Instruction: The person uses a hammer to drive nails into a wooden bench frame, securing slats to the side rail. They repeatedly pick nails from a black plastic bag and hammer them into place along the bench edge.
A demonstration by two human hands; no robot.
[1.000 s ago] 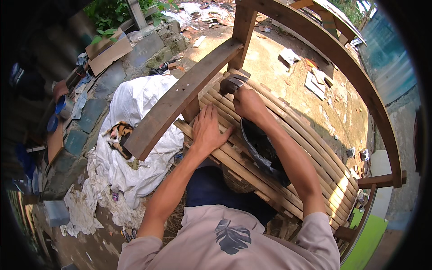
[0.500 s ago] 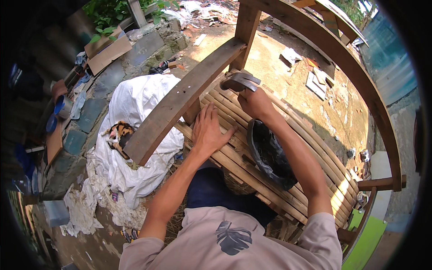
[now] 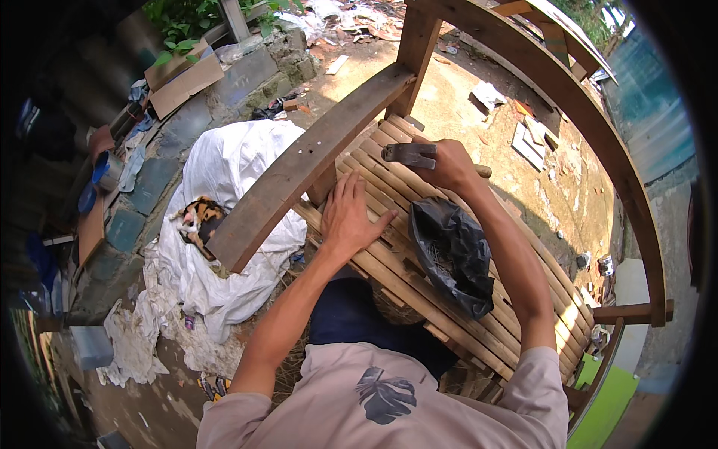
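Head view: black bag (image 3: 452, 254) on slatted table (image 3: 430, 299), centre, beside right forearm (image 3: 516, 262); wooden armrest (image 3: 307, 157) crosses left of centre, cat (image 3: 200, 224) on white sheeting (image 3: 239, 157) beyond. Right hand (image 3: 452, 165): grip clenched round hammer (image 3: 410, 155), upper centre. Left hand (image 3: 347, 215) flat on table, unclenched. Versus earlier: hammer lower, bag more exposed.

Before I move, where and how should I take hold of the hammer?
I'd take the hammer by its handle's end, grip coming from the right: the right hand wraps the handle close behind the head, so only that end juts out past it, pointing rightward.
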